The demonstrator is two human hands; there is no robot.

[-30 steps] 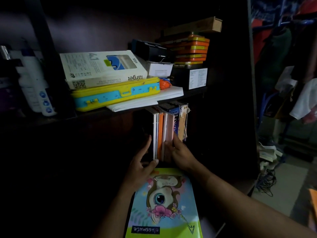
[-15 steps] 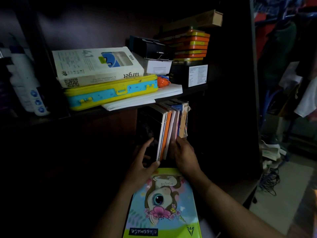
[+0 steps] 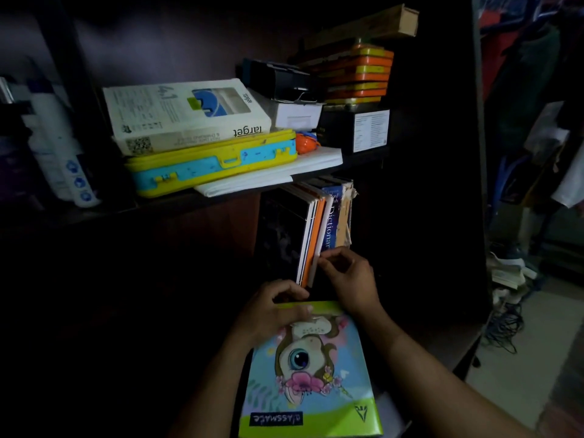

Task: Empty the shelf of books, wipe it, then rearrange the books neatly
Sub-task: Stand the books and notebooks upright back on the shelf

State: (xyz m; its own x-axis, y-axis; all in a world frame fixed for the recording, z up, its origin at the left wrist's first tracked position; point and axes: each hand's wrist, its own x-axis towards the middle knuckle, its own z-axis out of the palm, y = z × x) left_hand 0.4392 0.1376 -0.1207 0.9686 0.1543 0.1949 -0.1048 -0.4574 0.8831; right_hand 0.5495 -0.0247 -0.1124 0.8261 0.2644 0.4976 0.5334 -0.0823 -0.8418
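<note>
Nearest to us lies a colourful notebook, flat, its cartoon cover facing up and its "classmate" label upside down at the near edge. Our left hand rests on its far left corner, fingers curled over the top edge and the thumb lying across the cover, so we are gripping the notebook there. Just to the right of that grip and a little farther in, our right hand is curled, its fingertips pinching the lower near edge of a thin pale book in the upright row of books.

That row stands directly beyond both hands in the lower compartment, leaning slightly to the right. Left of the pinched book we see an orange spine and a white one touching it; right of the pinch stands a blue dictionary, and beyond it a worn tan book with a frayed top. To the left of the row the compartment is too dark to read.

Above the hands runs the dark shelf board. On it, up and left of the grips, a white box marked "target" lies on a yellow and blue case, which lies on white paper. Far left stands a white bottle. Straight above the right hand sit a dark box with a label, a stack of orange and yellow tins, and a long cardboard box on top.

Far right of the shelf unit, clothes hang and cables lie on the floor.
</note>
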